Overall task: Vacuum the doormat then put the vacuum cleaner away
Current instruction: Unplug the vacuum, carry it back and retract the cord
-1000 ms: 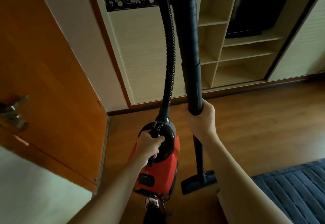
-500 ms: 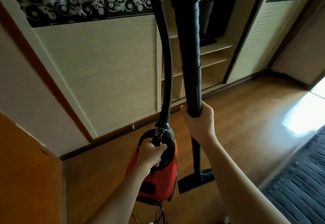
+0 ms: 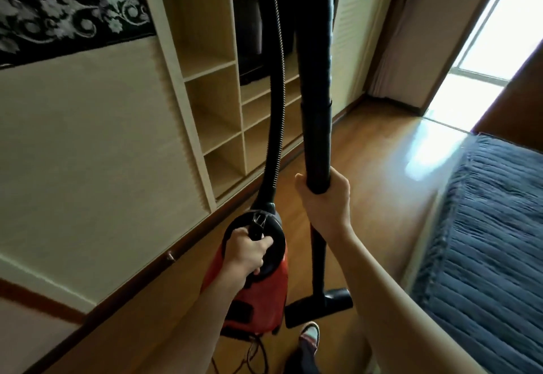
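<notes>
1. You are handling one vacuum cleaner [image 3: 258,300], low in the middle of your view. It is showing one red body, one ribbed black hose [image 3: 277,80], one black wand [image 3: 316,94] and one flat floor nozzle [image 3: 318,304].
2. You are using two hands. Your left hand [image 3: 245,251] is gripping the carry handle [image 3: 257,228] on the body's black front cap, fingers curled tight round it. The red body is hanging below your fist.
3. Your right hand [image 3: 326,200] is wrapping round the wand at the bottom of its thick section, fingers and thumb closed about it. The wand is standing nearly upright, and the nozzle at its foot is sitting just right of the red body.
4. The hose is rising from the front of the body, running up beside the wand and out of the top of your view.
5. One thin dark cord [image 3: 255,353] is dangling under the body. One shoe [image 3: 310,332] is showing just below the nozzle.
6. On your left, one pale sliding door [image 3: 88,138] is carrying a black floral band [image 3: 67,21]. Beside it, open shelves [image 3: 217,94] are holding one dark object [image 3: 249,35], which the hose is partly hiding.
7. On your right, one bed [image 3: 484,241] with a blue quilted cover is lying near the wand, narrowing the floor into a strip.
8. You are standing on a wooden floor [image 3: 367,153]. Daylight is glaring in from a window [image 3: 484,35] at the far right.
</notes>
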